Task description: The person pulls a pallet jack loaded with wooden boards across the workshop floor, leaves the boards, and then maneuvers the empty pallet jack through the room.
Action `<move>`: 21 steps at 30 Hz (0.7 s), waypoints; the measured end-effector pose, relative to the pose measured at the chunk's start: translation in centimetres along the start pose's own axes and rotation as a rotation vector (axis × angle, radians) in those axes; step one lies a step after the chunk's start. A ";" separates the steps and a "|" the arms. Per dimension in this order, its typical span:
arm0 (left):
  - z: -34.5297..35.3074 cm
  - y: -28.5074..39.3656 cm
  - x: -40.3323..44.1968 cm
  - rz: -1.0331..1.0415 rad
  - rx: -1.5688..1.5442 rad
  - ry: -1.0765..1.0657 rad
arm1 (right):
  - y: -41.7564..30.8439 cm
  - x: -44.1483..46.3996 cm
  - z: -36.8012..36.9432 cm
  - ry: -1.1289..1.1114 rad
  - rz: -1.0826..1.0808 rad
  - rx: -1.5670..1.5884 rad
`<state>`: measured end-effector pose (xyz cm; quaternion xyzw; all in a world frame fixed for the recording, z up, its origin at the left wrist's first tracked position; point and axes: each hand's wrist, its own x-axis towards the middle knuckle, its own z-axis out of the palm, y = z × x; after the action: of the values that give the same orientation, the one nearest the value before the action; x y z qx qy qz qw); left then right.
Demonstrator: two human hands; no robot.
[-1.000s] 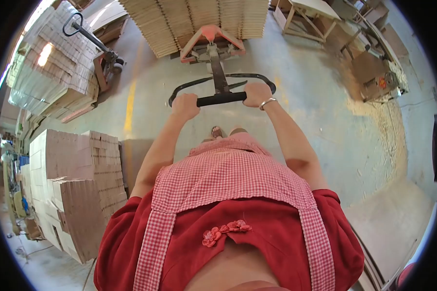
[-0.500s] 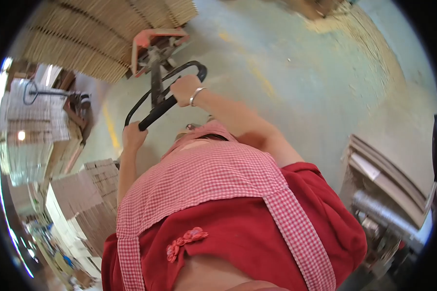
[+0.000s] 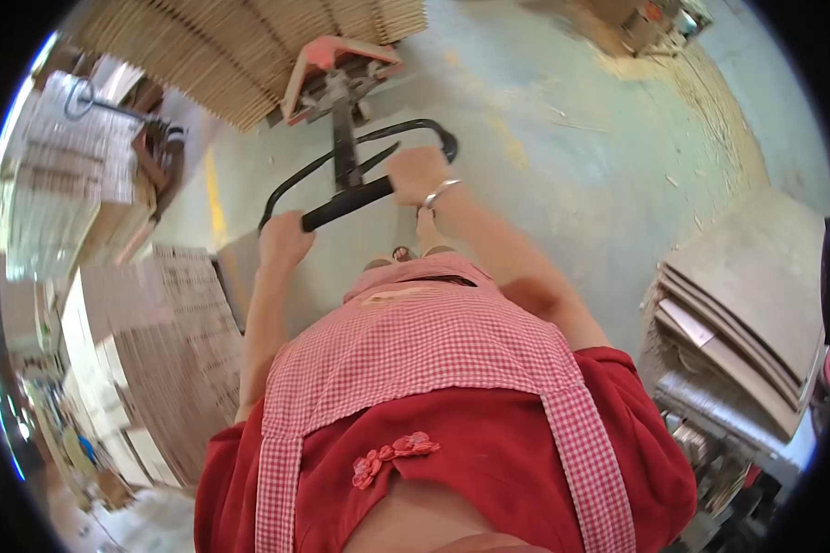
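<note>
Black handle [image 3: 349,204]; orange-red pallet jack [image 3: 321,52]; red-white gingham apron [image 3: 424,346]; red shirt [image 3: 507,442]; silver bracelet [image 3: 440,193].

The floor [image 3: 581,249] is pale and smooth, with worn yellow lines [image 3: 215,198] on it and sawdust [image 3: 724,115] strewn along the right. The red jack [image 3: 341,83] stands on it, a slat stack [image 3: 221,60] just behind; the slats seem to rest on its forks, though these are hidden. A pale stack [image 3: 171,359] stands at the left. At the right, a bench [image 3: 710,405] carries piled boards [image 3: 747,276].
</note>
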<state>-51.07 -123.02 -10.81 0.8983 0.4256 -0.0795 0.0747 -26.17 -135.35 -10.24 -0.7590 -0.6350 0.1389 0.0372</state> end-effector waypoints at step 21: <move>4.6 -5.2 -11.5 0.032 -0.070 0.093 | -10.5 -7.1 4.0 -0.059 0.041 -0.140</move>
<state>-62.66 -129.41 -13.28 0.9047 0.4166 -0.0215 0.0872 -38.31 -140.75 -10.41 -0.7682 -0.6283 0.1170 -0.0376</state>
